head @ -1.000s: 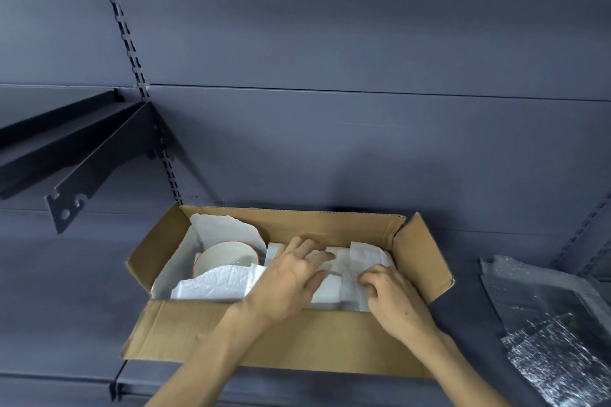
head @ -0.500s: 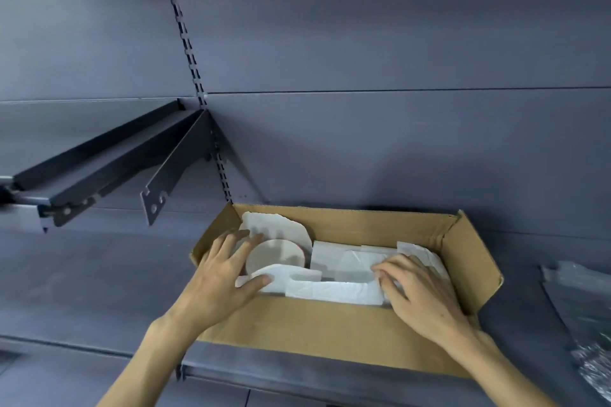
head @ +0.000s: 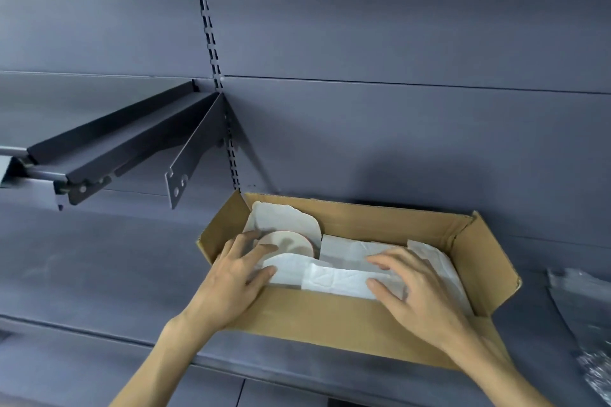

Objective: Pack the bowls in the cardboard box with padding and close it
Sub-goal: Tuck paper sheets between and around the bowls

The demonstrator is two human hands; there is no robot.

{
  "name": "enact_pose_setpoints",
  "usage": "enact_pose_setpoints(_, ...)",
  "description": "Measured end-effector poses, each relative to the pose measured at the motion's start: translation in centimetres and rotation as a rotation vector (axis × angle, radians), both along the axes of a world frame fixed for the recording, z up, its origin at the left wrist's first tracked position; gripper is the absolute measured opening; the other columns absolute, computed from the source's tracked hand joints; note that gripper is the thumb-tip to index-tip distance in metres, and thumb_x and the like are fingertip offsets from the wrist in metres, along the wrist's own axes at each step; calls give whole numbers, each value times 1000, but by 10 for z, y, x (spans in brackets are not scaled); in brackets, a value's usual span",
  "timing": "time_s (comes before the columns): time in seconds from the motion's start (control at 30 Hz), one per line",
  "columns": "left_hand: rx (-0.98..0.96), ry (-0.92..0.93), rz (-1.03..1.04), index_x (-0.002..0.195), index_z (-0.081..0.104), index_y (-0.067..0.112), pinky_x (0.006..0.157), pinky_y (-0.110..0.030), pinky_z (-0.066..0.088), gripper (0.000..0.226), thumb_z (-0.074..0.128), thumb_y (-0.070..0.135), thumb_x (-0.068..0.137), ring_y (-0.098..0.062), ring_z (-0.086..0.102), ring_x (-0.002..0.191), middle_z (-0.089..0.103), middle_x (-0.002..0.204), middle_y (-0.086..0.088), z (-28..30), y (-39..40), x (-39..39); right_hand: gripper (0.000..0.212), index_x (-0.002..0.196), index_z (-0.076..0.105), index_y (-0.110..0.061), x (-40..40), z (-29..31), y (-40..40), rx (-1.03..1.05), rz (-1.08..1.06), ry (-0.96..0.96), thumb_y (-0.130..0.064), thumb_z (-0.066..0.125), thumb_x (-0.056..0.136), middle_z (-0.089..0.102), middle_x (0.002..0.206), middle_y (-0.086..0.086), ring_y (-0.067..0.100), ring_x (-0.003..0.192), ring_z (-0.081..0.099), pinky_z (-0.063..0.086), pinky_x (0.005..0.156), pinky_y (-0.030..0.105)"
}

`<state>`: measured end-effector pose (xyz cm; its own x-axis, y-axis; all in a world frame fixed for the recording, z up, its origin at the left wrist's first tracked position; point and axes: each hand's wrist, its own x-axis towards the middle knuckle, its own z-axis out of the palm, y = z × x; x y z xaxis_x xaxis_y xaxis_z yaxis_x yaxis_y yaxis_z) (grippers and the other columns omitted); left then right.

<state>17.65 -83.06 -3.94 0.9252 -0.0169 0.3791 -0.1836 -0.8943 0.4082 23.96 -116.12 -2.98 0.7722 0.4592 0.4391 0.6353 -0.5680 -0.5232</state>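
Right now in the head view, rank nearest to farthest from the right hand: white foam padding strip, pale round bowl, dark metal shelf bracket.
From the right hand:
1. White foam padding strip: under its fingertips, along the near wall of the box.
2. Pale round bowl: at the left end of the box, by the left hand.
3. Dark metal shelf bracket: outside the box, up on the wall to the left.

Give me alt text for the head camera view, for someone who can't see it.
Two bare hands reach into an open cardboard box on a dark shelf: the left hand rests by a pale bowl, the right hand presses on white padding. Crinkled silver wrap lies to the right.
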Motion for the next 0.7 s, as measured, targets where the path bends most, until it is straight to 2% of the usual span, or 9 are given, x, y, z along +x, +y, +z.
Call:
enact_pose_setpoints(0.1, -49, -38, 15, 130, 60, 38, 95, -32, 45, 32, 61, 32, 98, -12, 35, 129, 30, 142, 22, 2, -3, -1, 21, 104, 73, -33, 8, -7, 3, -83, 5, -60, -42, 58, 93, 59, 110, -22, 1, 104, 59, 51, 88, 41)
enact_pose_setpoints(0.23, -70, -27, 103, 124, 65, 34, 91, -41, 51, 29, 63, 23, 97, -24, 33, 132, 31, 143, 6, 5, -7, 0, 42, 130, 64, -32, 7, 3, 21, -168, -5, -118, -46, 55, 92, 54, 125, -21, 2, 115, 52, 48, 96, 36)
enact_pose_setpoints(0.3, -39, -16, 150, 122, 67, 32, 82, -44, 55, 29, 62, 20, 96, -28, 35, 130, 34, 143, 0, 8, -8, 0, 50, 141, 56, -30, 3, 11, 41, -248, 40, -161, -46, 52, 94, 49, 137, -17, 7, 124, 47, 45, 102, 34)
enact_pose_setpoints(0.37, 14, 11, 186, 122, 67, 29, 72, -44, 56, 31, 62, 17, 94, -31, 38, 126, 37, 140, -4, 10, -11, 1, 50, 146, 50, -29, 1, 14, 64, -307, 107, -225, -39, 50, 97, 43, 148, -11, 13, 134, 40, 41, 109, 35)
enact_pose_setpoints(0.47, 71, 40, 211, 129, 62, 25, 66, -42, 54, 42, 63, 11, 89, -32, 43, 118, 41, 131, -7, 12, -13, 5, 56, 148, 46, -27, 9, 4, 94, -385, 188, -300, -27, 61, 95, 34, 159, 0, 21, 145, 31, 35, 117, 39)
enact_pose_setpoints(0.53, 119, 69, 213, 135, 57, 24, 70, -41, 54, 51, 65, 10, 86, -32, 43, 116, 40, 130, -8, 13, -12, 9, 70, 155, 36, -25, 19, -1, 107, -420, 187, -284, -25, 67, 93, 23, 166, 6, 25, 153, 19, 28, 122, 44)
enact_pose_setpoints(0.63, 128, 147, 241, 138, 47, 23, 88, -39, 50, 58, 67, 13, 84, -33, 44, 118, 37, 133, -9, 15, -12, 17, 101, 163, 0, -24, 37, -1, 113, -482, 143, -184, -35, 70, 91, -11, 170, 5, 24, 157, -9, 7, 128, 40)
enact_pose_setpoints(0.7, 116, 169, 259, 138, 42, 24, 92, -38, 48, 62, 66, 14, 82, -32, 44, 117, 37, 134, -10, 14, -13, 21, 115, 161, -14, -23, 43, -1, 114, -538, 120, -136, -40, 73, 88, -21, 168, 3, 24, 156, -14, 5, 126, 37)
